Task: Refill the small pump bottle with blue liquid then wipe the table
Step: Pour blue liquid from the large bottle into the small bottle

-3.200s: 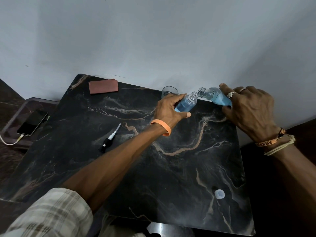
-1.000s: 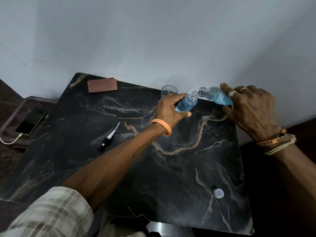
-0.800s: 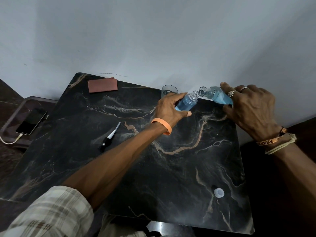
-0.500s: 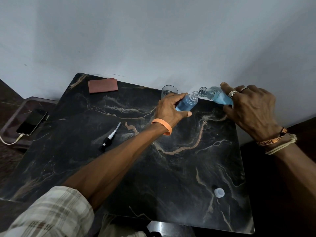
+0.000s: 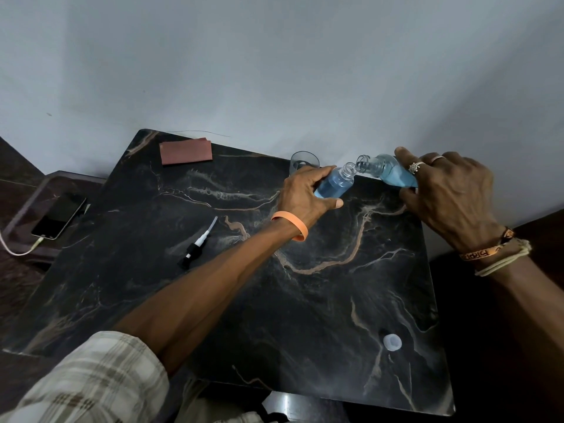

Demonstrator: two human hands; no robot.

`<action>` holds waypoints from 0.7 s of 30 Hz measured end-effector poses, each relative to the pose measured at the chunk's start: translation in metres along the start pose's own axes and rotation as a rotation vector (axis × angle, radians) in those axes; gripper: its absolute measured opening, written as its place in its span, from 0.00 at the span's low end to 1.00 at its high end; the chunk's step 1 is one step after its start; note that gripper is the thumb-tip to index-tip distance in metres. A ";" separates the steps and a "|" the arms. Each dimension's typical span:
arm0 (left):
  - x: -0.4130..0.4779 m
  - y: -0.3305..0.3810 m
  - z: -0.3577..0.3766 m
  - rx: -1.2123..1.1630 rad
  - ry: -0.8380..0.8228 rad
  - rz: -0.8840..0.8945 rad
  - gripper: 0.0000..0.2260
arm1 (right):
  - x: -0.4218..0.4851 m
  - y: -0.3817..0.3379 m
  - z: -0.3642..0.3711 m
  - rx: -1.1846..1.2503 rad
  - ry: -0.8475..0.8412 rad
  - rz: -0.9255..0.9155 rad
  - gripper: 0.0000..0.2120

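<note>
Fingers (image 5: 317,174) of the left hand (image 5: 300,198) are curling round the small pump bottle (image 5: 334,184), holding it tilted near the far edge of the table (image 5: 305,300). The right hand (image 5: 451,196) is gripping the bigger bottle (image 5: 387,174), its mouth just at the small one's neck, blue liquid (image 5: 328,189) showing in both. The pump head (image 5: 195,247) is lying well left of those fingers, brown cloth (image 5: 186,151) farther left, and white cap (image 5: 392,342) is sitting well nearer than the right fingers.

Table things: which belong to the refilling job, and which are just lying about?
In the job: small bottle in the left hand, larger bottle in the right hand, pump head, white cap, probably the reddish cloth.
Lying about: clear cup, phone, cable.
</note>
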State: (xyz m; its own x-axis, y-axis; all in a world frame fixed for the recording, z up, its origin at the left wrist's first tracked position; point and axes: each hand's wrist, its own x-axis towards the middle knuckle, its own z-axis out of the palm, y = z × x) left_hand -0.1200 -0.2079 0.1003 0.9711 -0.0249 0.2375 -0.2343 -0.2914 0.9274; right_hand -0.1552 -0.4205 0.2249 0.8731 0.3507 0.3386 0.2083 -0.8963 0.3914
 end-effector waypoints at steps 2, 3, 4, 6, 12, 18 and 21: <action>-0.001 0.000 0.000 -0.003 -0.003 -0.004 0.31 | 0.000 0.000 -0.001 -0.003 -0.006 -0.001 0.29; -0.001 0.000 -0.001 -0.005 -0.005 -0.005 0.31 | 0.000 0.000 -0.001 -0.006 -0.009 -0.002 0.29; -0.001 0.001 -0.001 -0.004 -0.008 -0.003 0.31 | 0.000 0.000 -0.001 -0.009 -0.012 -0.003 0.28; -0.002 0.001 -0.001 0.002 -0.013 -0.001 0.31 | 0.000 0.000 -0.001 -0.008 -0.011 -0.003 0.28; -0.002 0.003 -0.002 -0.004 -0.009 -0.001 0.30 | -0.001 -0.001 -0.003 -0.007 -0.001 0.001 0.28; -0.002 0.002 -0.002 -0.002 -0.001 0.005 0.30 | 0.000 -0.002 -0.005 -0.005 -0.011 0.002 0.28; -0.002 0.001 -0.001 0.006 0.004 0.009 0.30 | 0.000 -0.002 -0.005 0.000 -0.016 0.003 0.28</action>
State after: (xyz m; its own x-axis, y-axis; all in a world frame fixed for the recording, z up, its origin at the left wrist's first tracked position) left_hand -0.1220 -0.2067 0.1008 0.9687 -0.0241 0.2472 -0.2430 -0.2969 0.9235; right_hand -0.1576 -0.4168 0.2286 0.8807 0.3438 0.3260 0.2059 -0.8974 0.3901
